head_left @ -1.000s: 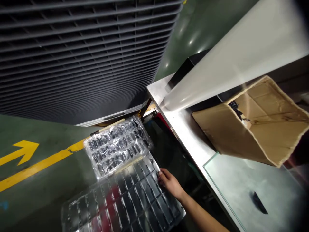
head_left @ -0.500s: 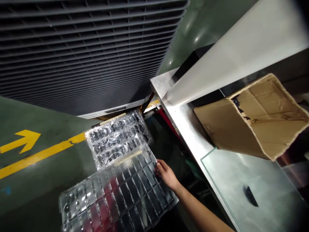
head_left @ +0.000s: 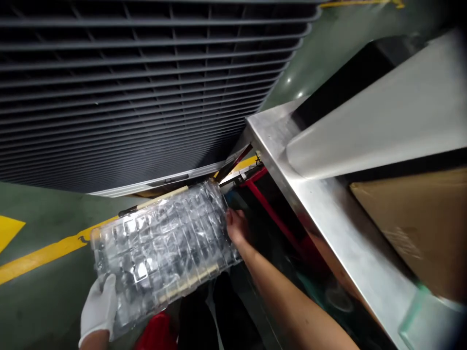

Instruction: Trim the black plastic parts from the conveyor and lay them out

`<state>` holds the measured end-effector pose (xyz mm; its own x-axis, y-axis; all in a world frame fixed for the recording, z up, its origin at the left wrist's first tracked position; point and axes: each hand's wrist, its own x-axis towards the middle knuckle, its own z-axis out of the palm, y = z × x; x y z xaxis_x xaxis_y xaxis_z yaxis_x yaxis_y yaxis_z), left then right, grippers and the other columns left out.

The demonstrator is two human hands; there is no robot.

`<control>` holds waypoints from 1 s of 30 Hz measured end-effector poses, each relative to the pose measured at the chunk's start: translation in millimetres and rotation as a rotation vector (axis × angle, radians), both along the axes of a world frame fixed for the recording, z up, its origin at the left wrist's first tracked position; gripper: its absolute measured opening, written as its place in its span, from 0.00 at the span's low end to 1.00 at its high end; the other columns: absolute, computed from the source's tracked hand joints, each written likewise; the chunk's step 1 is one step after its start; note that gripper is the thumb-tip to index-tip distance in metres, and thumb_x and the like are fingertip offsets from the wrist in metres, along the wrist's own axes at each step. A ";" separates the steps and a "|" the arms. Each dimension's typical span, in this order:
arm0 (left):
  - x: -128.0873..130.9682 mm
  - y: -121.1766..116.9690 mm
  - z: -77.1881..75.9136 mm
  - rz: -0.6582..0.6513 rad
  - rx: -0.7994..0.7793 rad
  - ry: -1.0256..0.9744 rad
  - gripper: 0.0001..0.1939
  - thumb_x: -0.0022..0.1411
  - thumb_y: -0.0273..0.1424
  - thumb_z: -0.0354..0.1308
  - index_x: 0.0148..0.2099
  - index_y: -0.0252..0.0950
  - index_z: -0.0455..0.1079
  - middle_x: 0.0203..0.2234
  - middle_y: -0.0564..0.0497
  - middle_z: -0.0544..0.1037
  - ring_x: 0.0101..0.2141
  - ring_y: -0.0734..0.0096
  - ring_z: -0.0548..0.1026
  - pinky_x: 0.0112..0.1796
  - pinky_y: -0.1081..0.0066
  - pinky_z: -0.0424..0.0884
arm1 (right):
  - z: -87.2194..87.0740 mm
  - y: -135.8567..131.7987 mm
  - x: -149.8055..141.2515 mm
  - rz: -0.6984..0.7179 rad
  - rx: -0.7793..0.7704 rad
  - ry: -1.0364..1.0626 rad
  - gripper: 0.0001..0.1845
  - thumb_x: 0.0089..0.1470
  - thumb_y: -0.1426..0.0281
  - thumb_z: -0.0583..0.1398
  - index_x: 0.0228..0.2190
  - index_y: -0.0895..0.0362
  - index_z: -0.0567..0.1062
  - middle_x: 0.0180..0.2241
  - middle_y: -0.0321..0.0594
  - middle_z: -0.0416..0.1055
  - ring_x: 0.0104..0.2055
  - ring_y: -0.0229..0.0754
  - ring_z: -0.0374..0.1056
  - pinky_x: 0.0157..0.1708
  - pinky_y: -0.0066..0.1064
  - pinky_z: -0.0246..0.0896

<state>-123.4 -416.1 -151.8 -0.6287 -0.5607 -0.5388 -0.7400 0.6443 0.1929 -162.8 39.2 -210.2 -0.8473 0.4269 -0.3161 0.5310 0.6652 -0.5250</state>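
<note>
A clear plastic compartment tray (head_left: 140, 270) lies over a plastic-wrapped stack of dark parts (head_left: 175, 209), whose contents show blurred through it. My left hand (head_left: 98, 308), in a white glove, is closed on the tray's near left corner, thumb on top. My bare right hand (head_left: 238, 226) grips the right edge of the tray, its fingers partly hidden behind the rim. Whether the tray rests fully on the stack or hovers just above it, I cannot tell.
A large dark louvred unit (head_left: 146, 97) stands beyond the stack. On the right is a metal table (head_left: 310, 204) bearing a pale post (head_left: 383, 116), a cardboard box (head_left: 419, 228) and a glass sheet (head_left: 426, 321). Yellow tape (head_left: 47, 257) marks the green floor.
The tray has moved forward over the wrapped stack. My left hand has come into view holding its left corner; my right hand keeps the right edge. The view has shifted closer to the stack.
</note>
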 end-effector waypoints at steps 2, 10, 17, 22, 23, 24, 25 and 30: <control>-8.6 0.1 -18.2 0.030 -0.008 -0.071 0.32 0.71 0.51 0.50 0.62 0.31 0.71 0.52 0.32 0.79 0.51 0.42 0.79 0.54 0.44 0.73 | -10.9 -3.1 -11.7 0.035 0.050 0.003 0.16 0.69 0.62 0.62 0.52 0.57 0.76 0.52 0.45 0.75 0.51 0.47 0.74 0.52 0.47 0.73; 7.4 1.9 -37.0 0.083 0.024 -0.175 0.34 0.75 0.51 0.43 0.68 0.30 0.65 0.61 0.30 0.74 0.58 0.44 0.75 0.58 0.46 0.70 | -14.8 -13.5 -16.7 0.069 0.163 -0.064 0.14 0.70 0.62 0.61 0.53 0.56 0.76 0.52 0.45 0.75 0.51 0.47 0.73 0.53 0.46 0.73; -4.8 2.2 -43.7 0.089 0.025 -0.176 0.34 0.76 0.52 0.43 0.69 0.31 0.64 0.62 0.31 0.73 0.61 0.43 0.73 0.59 0.44 0.70 | -23.2 -10.0 -20.3 0.056 0.163 -0.112 0.16 0.70 0.63 0.62 0.54 0.56 0.76 0.52 0.45 0.75 0.52 0.47 0.74 0.54 0.48 0.73; -5.8 -6.0 -54.7 0.091 0.072 -0.139 0.33 0.75 0.52 0.46 0.71 0.35 0.61 0.64 0.36 0.70 0.63 0.47 0.70 0.62 0.44 0.67 | -29.8 -9.0 -17.2 0.049 0.119 -0.135 0.16 0.70 0.62 0.61 0.55 0.56 0.75 0.53 0.46 0.75 0.53 0.48 0.74 0.55 0.48 0.72; -5.0 -8.1 -56.9 0.093 0.080 -0.129 0.33 0.75 0.52 0.47 0.71 0.36 0.61 0.65 0.36 0.70 0.64 0.47 0.70 0.62 0.44 0.66 | -30.3 -8.5 -17.9 0.046 0.107 -0.139 0.16 0.70 0.62 0.62 0.55 0.56 0.75 0.54 0.46 0.75 0.53 0.48 0.74 0.55 0.48 0.72; -4.0 -10.3 -58.8 0.096 0.088 -0.121 0.33 0.75 0.52 0.48 0.70 0.35 0.62 0.65 0.36 0.70 0.64 0.47 0.70 0.62 0.43 0.66 | -30.6 -7.6 -19.1 0.042 0.094 -0.142 0.16 0.70 0.62 0.62 0.54 0.56 0.76 0.54 0.46 0.74 0.53 0.48 0.73 0.56 0.49 0.72; -2.8 -12.4 -60.4 0.097 0.094 -0.113 0.33 0.75 0.52 0.49 0.70 0.35 0.63 0.65 0.36 0.70 0.63 0.47 0.70 0.62 0.43 0.66 | -30.7 -6.3 -20.7 0.037 0.080 -0.144 0.16 0.70 0.62 0.61 0.54 0.56 0.76 0.55 0.46 0.74 0.54 0.48 0.73 0.56 0.49 0.71; 3.4 -19.3 -52.9 0.062 0.107 -0.026 0.35 0.74 0.53 0.50 0.72 0.36 0.60 0.66 0.36 0.69 0.64 0.48 0.69 0.63 0.43 0.66 | -17.1 6.0 -14.9 -0.050 0.011 -0.144 0.20 0.69 0.61 0.62 0.58 0.56 0.73 0.58 0.48 0.72 0.57 0.51 0.71 0.57 0.52 0.70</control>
